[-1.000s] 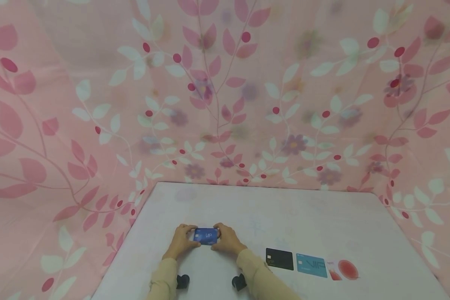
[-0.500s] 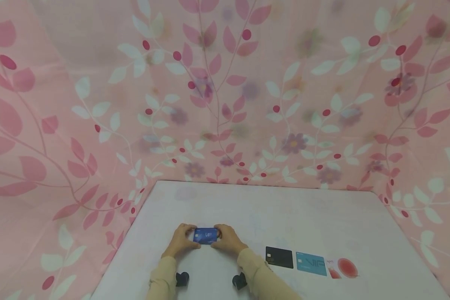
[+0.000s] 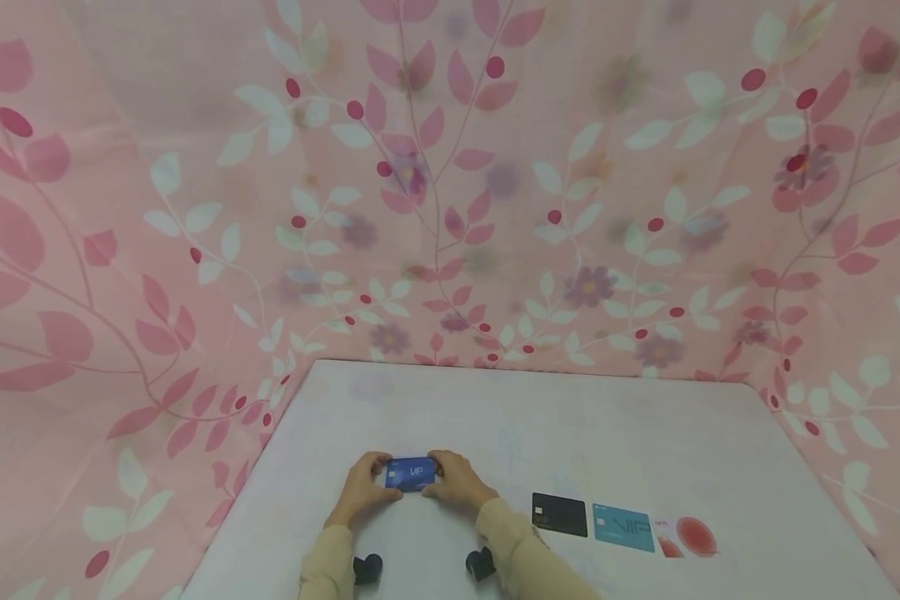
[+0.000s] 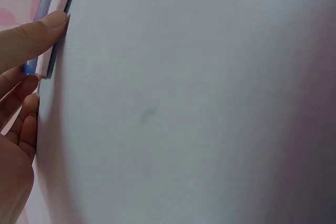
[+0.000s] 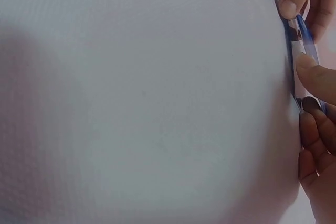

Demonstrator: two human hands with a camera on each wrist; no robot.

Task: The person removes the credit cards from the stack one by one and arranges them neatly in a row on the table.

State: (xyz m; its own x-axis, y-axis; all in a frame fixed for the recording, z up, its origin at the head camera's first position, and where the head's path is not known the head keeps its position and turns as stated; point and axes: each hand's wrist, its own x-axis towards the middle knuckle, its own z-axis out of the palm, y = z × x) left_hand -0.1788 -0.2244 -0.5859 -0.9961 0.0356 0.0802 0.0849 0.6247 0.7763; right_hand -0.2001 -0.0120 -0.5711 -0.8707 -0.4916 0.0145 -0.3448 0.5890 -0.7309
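A blue card (image 3: 410, 473) printed "VIP", with a chip square, lies between both hands in the head view. From the wrist views its side shows as a layered edge (image 4: 46, 59), blue above, pale in the middle and dark below. My left hand (image 3: 363, 490) grips the left end, thumb at the near corner and fingers at the far corner. My right hand (image 3: 459, 481) holds the right end in the same way. In the right wrist view, the right thumb (image 5: 315, 77) presses on the pale edge.
To the right on the white table (image 3: 540, 433) lie a black card (image 3: 559, 515), a teal VIP card (image 3: 622, 527) and a white-and-red card (image 3: 686, 537) in a row. Dark wrist-worn devices (image 3: 367, 569) sit by the sleeves. Pink floral cloth (image 3: 450, 208) hangs behind.
Both hands keep their hold on the blue card. The left hand and the card's left end have shifted very slightly toward the body; the other cards stay put.
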